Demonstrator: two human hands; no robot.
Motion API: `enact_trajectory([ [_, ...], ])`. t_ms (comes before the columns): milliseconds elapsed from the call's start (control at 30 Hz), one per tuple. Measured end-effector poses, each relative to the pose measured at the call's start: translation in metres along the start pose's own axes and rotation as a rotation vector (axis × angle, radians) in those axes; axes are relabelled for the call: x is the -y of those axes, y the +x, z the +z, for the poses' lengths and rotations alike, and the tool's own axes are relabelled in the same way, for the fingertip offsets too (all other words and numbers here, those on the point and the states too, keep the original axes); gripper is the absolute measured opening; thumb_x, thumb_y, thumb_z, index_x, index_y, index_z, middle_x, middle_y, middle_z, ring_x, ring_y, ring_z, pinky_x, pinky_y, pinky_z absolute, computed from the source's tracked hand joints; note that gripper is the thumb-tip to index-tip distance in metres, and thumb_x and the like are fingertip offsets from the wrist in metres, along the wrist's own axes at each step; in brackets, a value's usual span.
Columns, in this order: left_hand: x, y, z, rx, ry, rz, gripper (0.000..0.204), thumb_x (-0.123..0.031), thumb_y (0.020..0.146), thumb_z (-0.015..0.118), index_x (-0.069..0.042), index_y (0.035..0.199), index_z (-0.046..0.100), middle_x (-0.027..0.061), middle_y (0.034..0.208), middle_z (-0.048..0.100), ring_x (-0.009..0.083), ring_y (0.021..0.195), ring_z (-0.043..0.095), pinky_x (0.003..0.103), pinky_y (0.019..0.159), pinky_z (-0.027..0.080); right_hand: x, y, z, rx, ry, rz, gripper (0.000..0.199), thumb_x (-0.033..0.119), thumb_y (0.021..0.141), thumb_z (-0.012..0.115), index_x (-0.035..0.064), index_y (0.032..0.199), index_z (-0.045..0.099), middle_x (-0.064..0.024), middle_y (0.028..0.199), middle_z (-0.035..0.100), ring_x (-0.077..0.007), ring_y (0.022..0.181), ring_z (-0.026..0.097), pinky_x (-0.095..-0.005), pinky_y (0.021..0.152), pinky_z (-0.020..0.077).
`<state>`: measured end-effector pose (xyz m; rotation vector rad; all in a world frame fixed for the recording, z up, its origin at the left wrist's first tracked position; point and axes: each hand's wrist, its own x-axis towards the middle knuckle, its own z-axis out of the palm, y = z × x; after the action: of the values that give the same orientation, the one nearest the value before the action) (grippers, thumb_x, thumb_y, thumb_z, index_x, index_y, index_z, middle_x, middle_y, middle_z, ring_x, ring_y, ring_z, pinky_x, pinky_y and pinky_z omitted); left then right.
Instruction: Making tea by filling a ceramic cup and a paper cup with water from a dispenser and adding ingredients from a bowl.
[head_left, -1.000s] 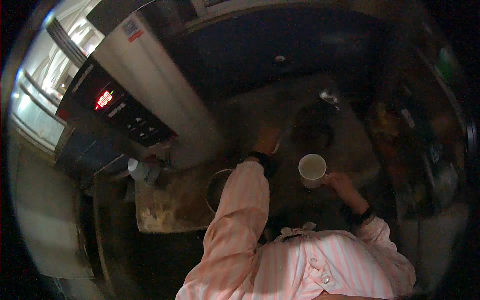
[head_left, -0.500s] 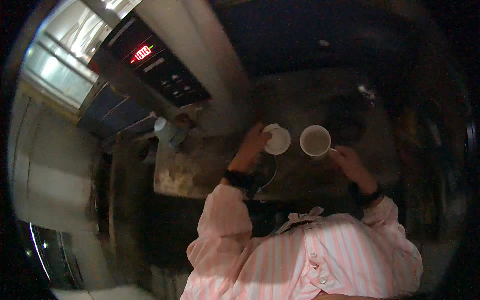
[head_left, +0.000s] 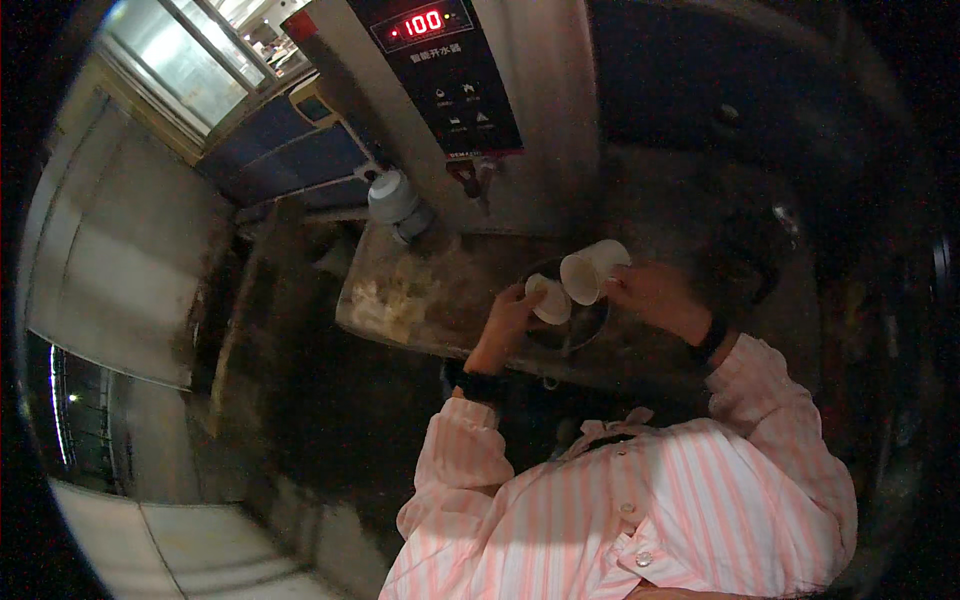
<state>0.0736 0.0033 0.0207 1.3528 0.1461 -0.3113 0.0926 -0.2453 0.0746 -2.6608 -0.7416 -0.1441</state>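
My right hand [head_left: 660, 298] is closed on a white mug [head_left: 598, 268] by its handle side. The mug is tilted well over, its mouth facing down to the left. In my left hand [head_left: 510, 320] is a small round white lid [head_left: 549, 302], pinched at its left edge and held tilted just below the mug's mouth. Both are above a dark round opening [head_left: 588, 332] in the dim counter [head_left: 400, 290]. Whether anything is flowing out of the mug I cannot tell.
Beyond my hands stands a tall metal water boiler [head_left: 555, 90] with a black panel and a lit red display. Its dark tap [head_left: 468, 180] sticks out low on the front. A white-and-grey cylinder [head_left: 394, 200] is at its left, beside the counter's far left corner.
The mug has tipped from upright onto its side and moved left, close to the lid. My left hand has tilted the lid. My view has swung, so the boiler shows further right.
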Motion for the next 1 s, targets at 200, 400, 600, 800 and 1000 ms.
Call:
enact_trajectory([
  [200,0.001,0.004,0.003,-0.053,0.064,0.02,0.039,-0.025,0.086,0.06,0.009,0.105,0.055,0.0118,0.096,0.061,0.0208,0.087,0.062,0.031,0.071,0.055,0.01,0.015,0.012,-0.035,-0.088,-0.058,0.029,0.034,0.084,0.053,0.0067,0.086,0.063,-0.0182,0.081,0.059,-0.034,0.07,0.06,-0.0439,0.06,0.0498],
  [400,-0.012,0.006,0.009,-0.041,0.175,0.024,0.04,-0.022,0.085,0.061,0.011,0.106,0.054,0.0126,0.098,0.061,0.0213,0.086,0.062,0.032,0.07,0.056,0.002,0.026,0.025,-0.166,-0.146,-0.089,0.025,0.032,0.079,0.058,0.0085,0.085,0.063,-0.0161,0.082,0.059,-0.034,0.068,0.059,-0.0439,0.057,0.0487],
  [600,-0.01,0.011,0.002,-0.002,0.158,0.035,0.04,-0.022,0.081,0.063,0.009,0.105,0.056,0.0127,0.095,0.061,0.0188,0.082,0.062,0.031,0.064,0.053,0.016,0.034,0.008,-0.115,-0.145,-0.1,0.028,0.032,0.083,0.053,0.0064,0.088,0.064,-0.0188,0.084,0.059,-0.0345,0.074,0.06,-0.0439,0.061,0.0509],
  [800,0.006,0.029,-0.005,-0.211,0.587,0.152,0.046,-0.03,0.071,0.069,0.002,0.102,0.058,0.018,0.091,0.061,0.0274,0.083,0.061,0.037,0.067,0.049,0.034,0.041,-0.004,-0.011,-0.224,-0.077,0.025,0.029,0.08,0.055,0.0067,0.085,0.065,-0.0176,0.086,0.059,-0.032,0.077,0.061,-0.0427,0.062,0.0517],
  [1000,-0.009,0.022,0.011,-0.401,1.002,0.194,0.051,-0.032,0.067,0.067,-0.001,0.105,0.054,0.0233,0.101,0.055,0.0406,0.091,0.056,0.045,0.08,0.046,0.026,0.038,0.005,-0.055,-0.355,-0.129,0.02,0.025,0.077,0.058,0.0069,0.083,0.065,-0.0179,0.094,0.054,-0.0333,0.087,0.056,-0.0422,0.063,0.0511],
])
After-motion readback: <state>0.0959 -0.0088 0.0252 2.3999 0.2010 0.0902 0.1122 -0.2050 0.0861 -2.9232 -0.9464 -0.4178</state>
